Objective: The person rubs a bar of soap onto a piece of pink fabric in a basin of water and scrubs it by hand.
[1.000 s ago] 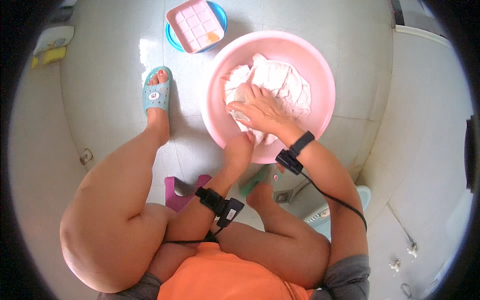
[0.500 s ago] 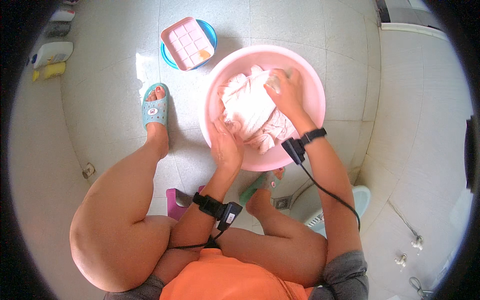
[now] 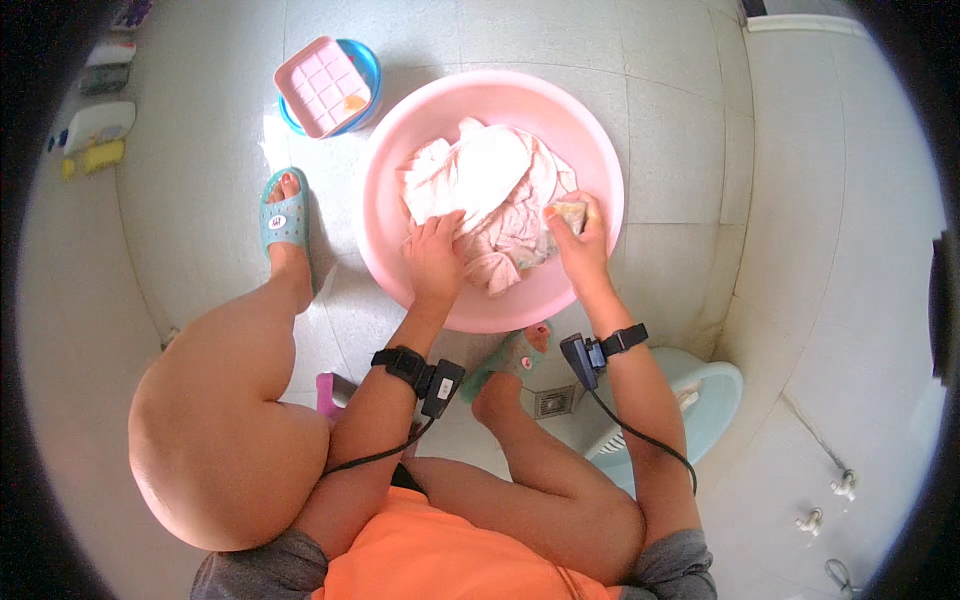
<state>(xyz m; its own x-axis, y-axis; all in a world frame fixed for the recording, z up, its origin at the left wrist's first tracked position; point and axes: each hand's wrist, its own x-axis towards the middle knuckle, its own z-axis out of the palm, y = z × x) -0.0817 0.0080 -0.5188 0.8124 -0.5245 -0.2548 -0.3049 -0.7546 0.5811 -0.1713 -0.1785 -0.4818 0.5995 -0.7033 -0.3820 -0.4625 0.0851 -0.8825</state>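
Observation:
A pale pink cloth (image 3: 500,185), wet and crumpled, lies in a round pink basin (image 3: 375,230) on the floor. My left hand (image 3: 434,258) is at the cloth's near left edge, fingers bent over it and thumb out of sight. At the basin's right side, my right hand (image 3: 587,240) is closed round a bar of soap (image 3: 568,214), pale and yellowish. The soap is beside the cloth's right edge. Some of its surface is hidden by my fingers.
A square pink tray (image 3: 322,88) sits on a blue basin (image 3: 366,62) at the far left. Low on the right are a light green basin (image 3: 722,405) and a floor drain (image 3: 553,402). Bottles (image 3: 105,122) line the left wall; taps (image 3: 845,485) are at right.
My right hand has drawn back from the far part of the cloth toward the basin's right side, showing the soap. My left hand has turned palm down on the cloth. The view has shifted slightly.

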